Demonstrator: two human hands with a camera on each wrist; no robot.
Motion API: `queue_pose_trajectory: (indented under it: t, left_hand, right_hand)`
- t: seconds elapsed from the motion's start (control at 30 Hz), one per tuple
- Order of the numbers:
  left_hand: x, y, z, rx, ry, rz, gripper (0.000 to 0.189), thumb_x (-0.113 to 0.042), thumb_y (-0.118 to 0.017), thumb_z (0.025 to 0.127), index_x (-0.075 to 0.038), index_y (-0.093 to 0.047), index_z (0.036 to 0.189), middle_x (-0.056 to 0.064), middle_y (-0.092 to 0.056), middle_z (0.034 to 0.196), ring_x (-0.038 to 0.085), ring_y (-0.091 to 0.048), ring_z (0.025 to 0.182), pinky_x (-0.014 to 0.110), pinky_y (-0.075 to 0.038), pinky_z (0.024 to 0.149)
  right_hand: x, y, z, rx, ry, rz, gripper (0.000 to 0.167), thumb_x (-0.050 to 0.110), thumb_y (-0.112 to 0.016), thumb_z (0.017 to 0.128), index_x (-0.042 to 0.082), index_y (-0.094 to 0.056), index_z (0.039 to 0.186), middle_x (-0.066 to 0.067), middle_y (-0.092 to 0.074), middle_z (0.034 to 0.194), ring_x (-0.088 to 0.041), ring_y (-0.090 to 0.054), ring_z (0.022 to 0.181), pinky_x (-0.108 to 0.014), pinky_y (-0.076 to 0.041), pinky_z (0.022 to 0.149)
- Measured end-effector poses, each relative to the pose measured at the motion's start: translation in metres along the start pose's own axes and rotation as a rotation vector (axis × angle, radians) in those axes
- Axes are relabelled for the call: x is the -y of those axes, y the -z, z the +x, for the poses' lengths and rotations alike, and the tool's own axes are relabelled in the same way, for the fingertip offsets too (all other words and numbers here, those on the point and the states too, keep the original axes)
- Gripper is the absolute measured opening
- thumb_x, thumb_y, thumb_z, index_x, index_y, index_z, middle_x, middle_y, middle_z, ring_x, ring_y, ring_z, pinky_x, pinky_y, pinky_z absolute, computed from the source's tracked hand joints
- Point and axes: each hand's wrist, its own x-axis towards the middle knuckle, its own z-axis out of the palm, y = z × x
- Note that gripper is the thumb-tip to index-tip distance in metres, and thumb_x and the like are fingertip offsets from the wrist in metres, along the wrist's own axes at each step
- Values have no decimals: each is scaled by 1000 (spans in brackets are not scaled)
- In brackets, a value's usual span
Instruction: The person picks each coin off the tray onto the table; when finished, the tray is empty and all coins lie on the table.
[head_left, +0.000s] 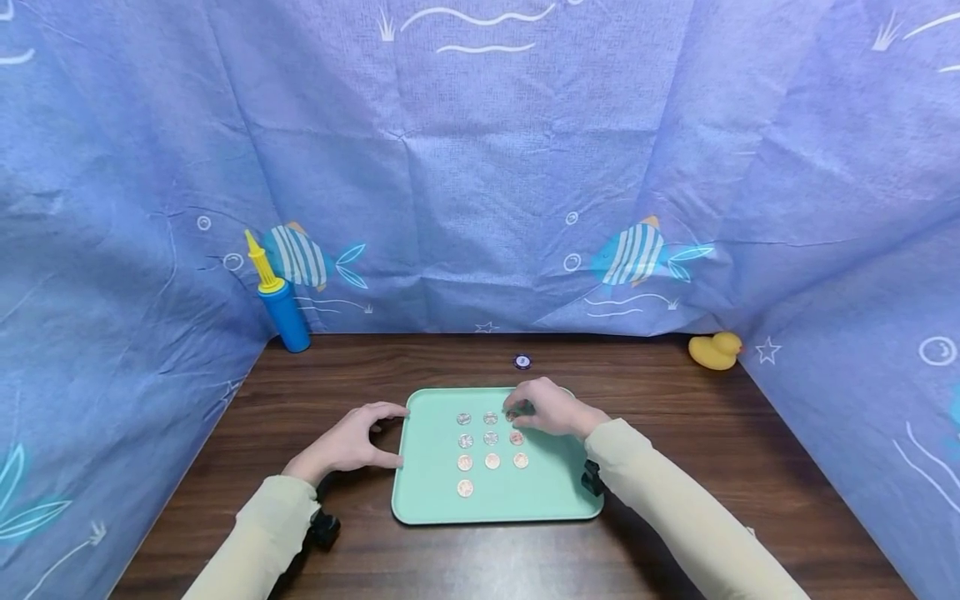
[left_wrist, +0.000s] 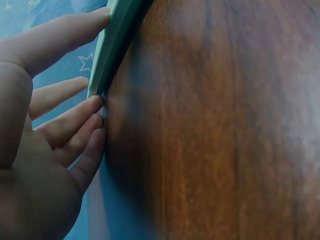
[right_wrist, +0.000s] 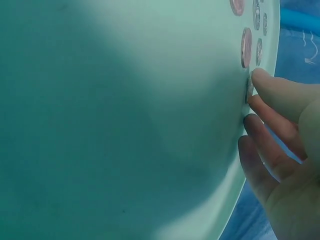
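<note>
A mint-green tray (head_left: pixel 427 500) lies on the wooden table, with several coins set out on it in rows. Silver coins (head_left: pixel 465 441) fill the back left of the layout; copper coins (head_left: pixel 492 460) are nearer the front and right. My right hand (head_left: pixel 551 407) reaches over the tray's back right part, thumb and index fingertip pinching a coin (right_wrist: pixel 249 90) at the right end of the back row. At the tray's left edge, my left hand (head_left: pixel 348 437) is spread, its thumb (left_wrist: pixel 75 35) and fingertips against the rim, fingers extended.
Behind the tray lies a dark poker chip (head_left: pixel 522 362). A yellow rubber duck (head_left: pixel 715 351) sits at the back right, and a blue and yellow hand pump (head_left: pixel 285 317) stands at the back left. A blue fish-print cloth (head_left: pixel 480 167) surrounds the table.
</note>
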Motion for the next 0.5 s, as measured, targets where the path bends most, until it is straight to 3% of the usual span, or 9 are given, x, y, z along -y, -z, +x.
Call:
queue_pose_trajectory:
  t: [0.27, 0.5]
  left_hand:
    - [4, 1, 2, 12, 3, -3, 80, -40, -89, 85, -6, -56, 150, 13, -56, 150, 38, -52, 137, 53, -50, 107]
    - [5, 2, 5, 38, 33, -25, 82, -41, -90, 84, -9, -56, 151, 12, -53, 152, 37, -51, 138, 54, -49, 108]
  right_hand:
    - [2, -1, 4, -20, 21, -12, 15, 6, -83, 90, 12, -82, 104, 2, -77, 101, -10, -68, 91, -29, -58, 82]
    - [7, 1, 9, 41, -20, -1, 21, -1, -78, 91, 4, -78, 112, -3, -77, 96, -13, -71, 90, -31, -60, 82]
